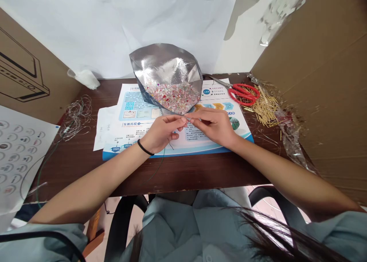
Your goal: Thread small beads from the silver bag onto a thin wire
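My left hand, with a black band at the wrist, is closed in a pinch in front of the bead bag. A thin dark thread trails below it over the booklet's edge. My right hand pinches too, its fingertips meeting those of the left. Whatever tiny piece lies between the fingertips is too small to make out. Just beyond both hands an open silvery bag leans back, with many small pink, red and white beads inside.
Under my hands lies a printed booklet on the dark table. Red-handled scissors rest at the right beside a pile of gold-coloured sticks. Tangled clear line lies left. Cardboard walls flank the table.
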`<state>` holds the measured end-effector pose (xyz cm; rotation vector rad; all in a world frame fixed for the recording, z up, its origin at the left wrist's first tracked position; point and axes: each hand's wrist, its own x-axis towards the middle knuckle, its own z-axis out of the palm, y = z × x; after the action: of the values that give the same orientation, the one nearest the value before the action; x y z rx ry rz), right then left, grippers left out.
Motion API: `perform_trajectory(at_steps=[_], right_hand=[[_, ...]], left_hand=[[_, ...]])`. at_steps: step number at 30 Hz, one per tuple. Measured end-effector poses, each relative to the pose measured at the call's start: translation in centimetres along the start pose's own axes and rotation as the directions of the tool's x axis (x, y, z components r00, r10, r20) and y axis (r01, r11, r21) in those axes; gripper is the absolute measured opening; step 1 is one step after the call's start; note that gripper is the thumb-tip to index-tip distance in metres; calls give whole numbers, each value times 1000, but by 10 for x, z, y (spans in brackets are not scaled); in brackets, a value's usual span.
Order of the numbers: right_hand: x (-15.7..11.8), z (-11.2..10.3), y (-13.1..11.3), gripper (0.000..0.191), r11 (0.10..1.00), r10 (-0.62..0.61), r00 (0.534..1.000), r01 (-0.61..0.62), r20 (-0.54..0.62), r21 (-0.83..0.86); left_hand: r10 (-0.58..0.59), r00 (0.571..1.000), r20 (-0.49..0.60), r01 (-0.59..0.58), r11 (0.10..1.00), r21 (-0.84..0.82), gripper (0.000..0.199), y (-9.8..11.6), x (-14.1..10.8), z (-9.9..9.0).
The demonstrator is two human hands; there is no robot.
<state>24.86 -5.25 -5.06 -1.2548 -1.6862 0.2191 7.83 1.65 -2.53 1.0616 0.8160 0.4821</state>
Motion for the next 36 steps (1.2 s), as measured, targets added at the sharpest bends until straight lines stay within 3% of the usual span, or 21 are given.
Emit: perform_trajectory(at_steps=[6,21,31,36], right_hand=[[1,-3,-4,16,998,61,998,-61,7,9],[1,-2,-8,17,998,56,998,-56,17,-7],[0,0,-3,15,1000,3,1000,-3,20,-22],[1,-1,-1,14,997,-63,997,61,36,51]], left_hand=[[-39,999,23,38,999,8,30,2,-1,-1],[-52,999,4,52,995,84,27,2,-2,0],[-26,1000,-3,26,996,82,31,1,-1,0],[29,1000,12,-31,986,166,33,1,-2,-3]])
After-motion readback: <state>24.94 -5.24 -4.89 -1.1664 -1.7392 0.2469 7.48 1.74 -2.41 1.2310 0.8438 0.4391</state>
